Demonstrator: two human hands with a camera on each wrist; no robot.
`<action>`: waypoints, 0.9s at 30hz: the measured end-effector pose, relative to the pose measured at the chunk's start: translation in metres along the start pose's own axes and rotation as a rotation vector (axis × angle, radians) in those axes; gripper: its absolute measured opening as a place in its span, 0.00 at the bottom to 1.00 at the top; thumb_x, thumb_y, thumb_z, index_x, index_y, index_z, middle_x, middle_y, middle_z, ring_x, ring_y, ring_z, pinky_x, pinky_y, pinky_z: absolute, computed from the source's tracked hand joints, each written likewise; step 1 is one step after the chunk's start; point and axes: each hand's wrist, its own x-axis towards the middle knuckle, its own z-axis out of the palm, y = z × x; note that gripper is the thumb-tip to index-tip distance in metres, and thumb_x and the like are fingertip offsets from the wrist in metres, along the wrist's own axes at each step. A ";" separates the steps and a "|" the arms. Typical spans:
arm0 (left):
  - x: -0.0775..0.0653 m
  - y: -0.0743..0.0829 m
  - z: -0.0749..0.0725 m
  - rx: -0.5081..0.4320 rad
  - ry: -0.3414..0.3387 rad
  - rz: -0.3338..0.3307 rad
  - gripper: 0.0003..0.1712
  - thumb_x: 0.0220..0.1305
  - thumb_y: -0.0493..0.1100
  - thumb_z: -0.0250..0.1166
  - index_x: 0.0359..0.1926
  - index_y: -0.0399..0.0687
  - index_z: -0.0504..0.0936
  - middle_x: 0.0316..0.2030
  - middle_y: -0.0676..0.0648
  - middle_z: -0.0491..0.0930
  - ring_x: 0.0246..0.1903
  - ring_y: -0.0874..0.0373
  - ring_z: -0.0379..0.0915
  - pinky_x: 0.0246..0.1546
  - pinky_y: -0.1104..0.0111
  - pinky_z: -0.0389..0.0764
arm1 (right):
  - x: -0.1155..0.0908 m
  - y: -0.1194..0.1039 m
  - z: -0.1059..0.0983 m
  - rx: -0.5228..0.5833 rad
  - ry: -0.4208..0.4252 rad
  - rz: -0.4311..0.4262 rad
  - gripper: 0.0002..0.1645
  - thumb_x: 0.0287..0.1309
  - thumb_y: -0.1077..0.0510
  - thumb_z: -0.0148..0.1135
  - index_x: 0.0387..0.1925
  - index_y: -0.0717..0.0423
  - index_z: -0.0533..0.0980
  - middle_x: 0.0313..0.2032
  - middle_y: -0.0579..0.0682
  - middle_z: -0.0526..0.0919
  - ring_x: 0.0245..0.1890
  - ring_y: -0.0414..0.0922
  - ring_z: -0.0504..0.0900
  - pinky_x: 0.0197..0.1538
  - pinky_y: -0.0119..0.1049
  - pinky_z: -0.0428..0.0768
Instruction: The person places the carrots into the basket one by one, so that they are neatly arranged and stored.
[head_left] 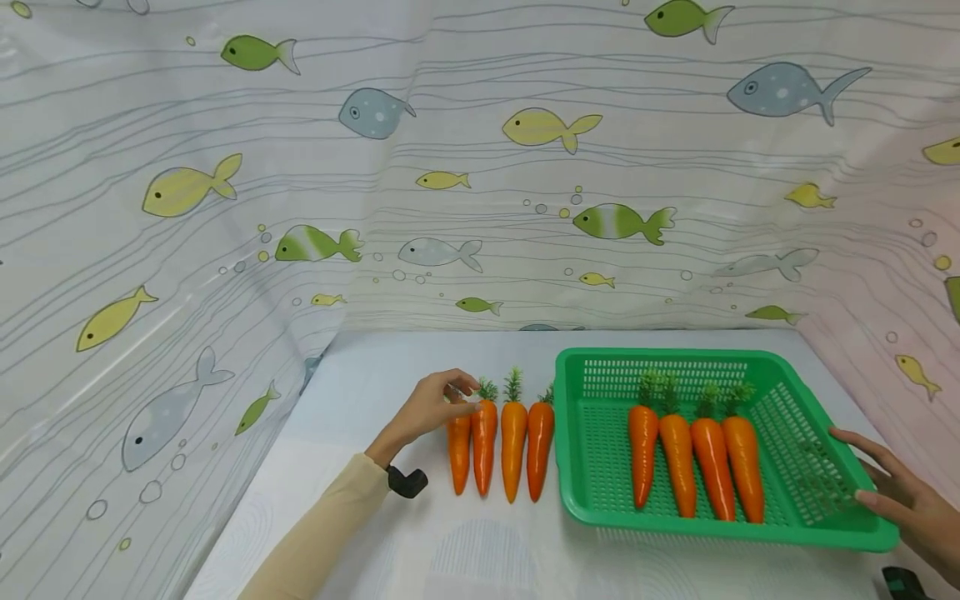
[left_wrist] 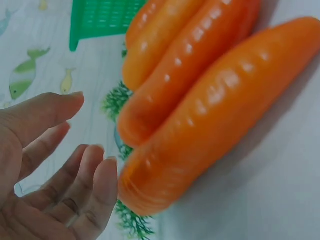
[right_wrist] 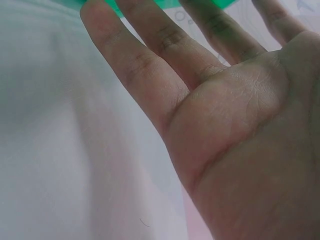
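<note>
Several orange carrots with green tops lie side by side on the table, left of a green plastic basket (head_left: 577,467). My left hand (head_left: 435,404) hovers at the top ends of the two leftmost carrots, the outermost carrot (head_left: 459,458) being partly covered by it. In the left wrist view its fingers (left_wrist: 92,170) are bent loosely and hold nothing, close to the nearest carrot (left_wrist: 210,115). At the basket's right side is my right hand (head_left: 903,500), thumb and fingers along the rim. The right wrist view shows its fingers (right_wrist: 145,65) mostly straight, tips by the green basket.
Inside the basket, several more carrots (head_left: 678,458) lie in a row, tops toward the back. A white table (head_left: 360,542) carries everything. Fish-patterned sheets (head_left: 480,192) stand behind and on both sides.
</note>
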 end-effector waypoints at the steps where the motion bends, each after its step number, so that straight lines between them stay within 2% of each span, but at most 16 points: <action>1: 0.000 -0.002 -0.001 0.014 0.010 -0.008 0.22 0.64 0.47 0.75 0.56 0.43 0.84 0.48 0.42 0.83 0.40 0.52 0.79 0.38 0.61 0.82 | -0.001 0.000 0.000 0.003 -0.001 -0.015 0.48 0.79 0.67 0.43 0.82 0.33 0.33 0.64 0.21 0.50 0.52 0.18 0.70 0.37 0.42 0.86; 5: -0.002 -0.011 -0.003 0.030 0.047 -0.052 0.22 0.63 0.46 0.76 0.54 0.44 0.84 0.43 0.43 0.82 0.35 0.51 0.77 0.31 0.61 0.81 | -0.002 0.000 0.000 0.007 -0.009 -0.058 0.48 0.78 0.69 0.41 0.83 0.35 0.32 0.67 0.21 0.48 0.55 0.17 0.68 0.38 0.41 0.86; 8: -0.004 -0.018 -0.006 0.024 0.058 -0.087 0.22 0.62 0.46 0.76 0.55 0.43 0.84 0.45 0.41 0.80 0.34 0.50 0.77 0.29 0.59 0.83 | -0.002 0.001 0.000 -0.009 -0.001 -0.072 0.48 0.78 0.70 0.42 0.83 0.36 0.33 0.66 0.21 0.49 0.55 0.17 0.68 0.37 0.40 0.86; 13: -0.008 -0.028 -0.008 0.035 0.071 -0.151 0.23 0.60 0.47 0.78 0.55 0.47 0.84 0.49 0.39 0.77 0.38 0.50 0.77 0.29 0.61 0.85 | -0.001 0.004 0.002 -0.009 0.019 -0.132 0.49 0.75 0.74 0.42 0.83 0.39 0.35 0.69 0.23 0.49 0.57 0.16 0.67 0.37 0.36 0.85; 15: -0.009 -0.030 -0.008 0.039 0.070 -0.164 0.23 0.59 0.47 0.79 0.54 0.49 0.85 0.51 0.37 0.76 0.41 0.49 0.76 0.29 0.62 0.85 | 0.000 0.005 0.002 0.040 0.011 -0.172 0.49 0.74 0.76 0.40 0.83 0.40 0.37 0.71 0.25 0.48 0.58 0.17 0.67 0.38 0.35 0.85; 20: -0.011 -0.031 -0.009 0.027 0.022 -0.172 0.20 0.63 0.48 0.76 0.55 0.51 0.85 0.52 0.36 0.75 0.41 0.49 0.77 0.30 0.59 0.85 | 0.002 0.006 0.001 0.157 -0.037 -0.237 0.49 0.72 0.79 0.37 0.83 0.43 0.38 0.73 0.29 0.48 0.60 0.21 0.70 0.39 0.37 0.86; 24: -0.012 -0.030 -0.006 0.004 -0.038 -0.185 0.16 0.69 0.48 0.70 0.55 0.53 0.83 0.49 0.39 0.77 0.36 0.48 0.80 0.29 0.58 0.85 | 0.002 0.006 0.000 0.180 -0.054 -0.250 0.49 0.72 0.79 0.36 0.83 0.45 0.37 0.73 0.31 0.48 0.60 0.23 0.72 0.39 0.38 0.87; 27: -0.010 -0.030 -0.004 -0.008 -0.069 -0.192 0.16 0.72 0.47 0.67 0.58 0.51 0.82 0.48 0.41 0.78 0.35 0.48 0.81 0.28 0.57 0.85 | 0.002 0.009 -0.002 0.185 -0.050 -0.229 0.49 0.73 0.79 0.36 0.83 0.45 0.36 0.70 0.30 0.51 0.58 0.23 0.73 0.38 0.39 0.87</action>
